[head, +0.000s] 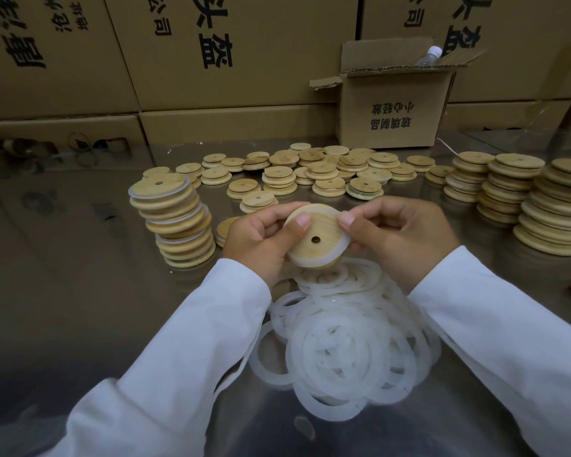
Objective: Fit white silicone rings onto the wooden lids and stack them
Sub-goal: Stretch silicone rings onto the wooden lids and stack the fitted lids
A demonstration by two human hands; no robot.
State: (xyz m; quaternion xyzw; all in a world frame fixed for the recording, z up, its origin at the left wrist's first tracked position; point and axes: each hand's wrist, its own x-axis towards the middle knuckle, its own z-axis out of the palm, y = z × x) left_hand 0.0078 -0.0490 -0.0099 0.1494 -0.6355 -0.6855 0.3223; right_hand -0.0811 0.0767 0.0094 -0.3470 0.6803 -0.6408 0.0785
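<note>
We see both hands up over the steel table point(80, 258), gripping one wooden lid point(317, 234) between them. Left hand point(261, 239) grasps the lid's left edge, right hand point(396, 232) pinches its right edge, and both thumbs point(302, 222) press on the face with the hole. A white silicone ring point(343, 243) sits around the lid's rim; we can't tell if it is seated all the way round. Directly below the hands lies the pile of loose rings point(343, 341). To the left stands a leaning stack of ringed lids point(175, 222). Bare lids point(310, 169) lie scattered behind, and taller lid stacks point(541, 206) stand at right. An open cardboard box point(393, 110) with a bottle point(429, 56) inside stands at the back, against a wall of cartons point(228, 44).
</note>
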